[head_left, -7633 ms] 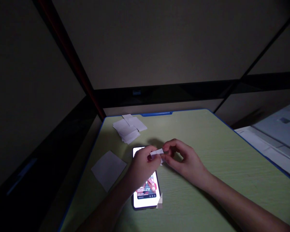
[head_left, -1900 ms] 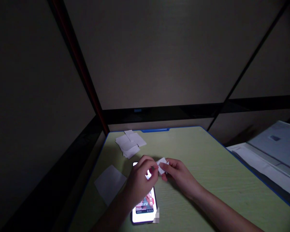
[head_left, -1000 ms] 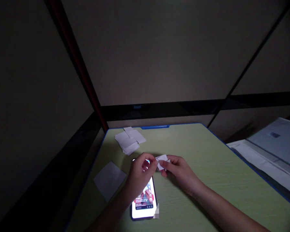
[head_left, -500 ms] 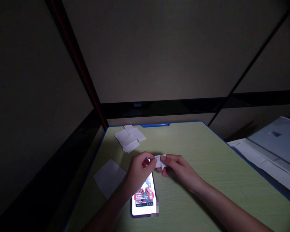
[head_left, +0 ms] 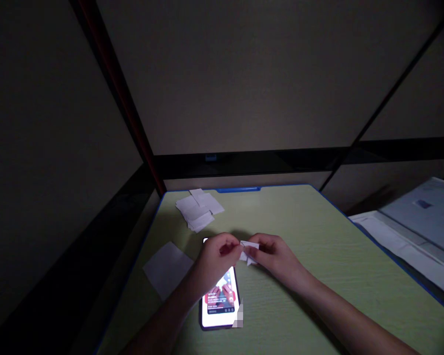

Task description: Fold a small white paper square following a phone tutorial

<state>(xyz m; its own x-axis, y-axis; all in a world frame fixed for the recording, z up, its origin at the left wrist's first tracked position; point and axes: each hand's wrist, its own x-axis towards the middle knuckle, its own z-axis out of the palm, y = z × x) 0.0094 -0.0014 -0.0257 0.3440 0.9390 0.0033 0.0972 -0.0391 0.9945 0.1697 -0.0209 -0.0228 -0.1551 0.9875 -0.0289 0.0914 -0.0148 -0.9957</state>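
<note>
Between both hands, at mid-table in the head view, a small folded paper is held over the green table; clock centre is taken there. At 9 o'clock its left edge is pinched by the left hand, thumb and index tips nearly together, other fingers curled. At 3 o'clock it is clasped by the right hand, thumb laid on the near face, fingers bent behind. Crease details cannot be made out, too small.

At 7 o'clock a phone is laid flat, screen lit, hands shown on it; its upper part is mostly hidden by the left hand. Near 9 o'clock, farther out, a loose sheet is laid flat, partly covered by the left forearm. Between 10 and 11 o'clock a pile of white sheets is spread, overlapping. At 12 o'clock a blue strip is set along the table's far edge. Toward 3 o'clock, well apart, past the table's side, a grey flat object is seen.
</note>
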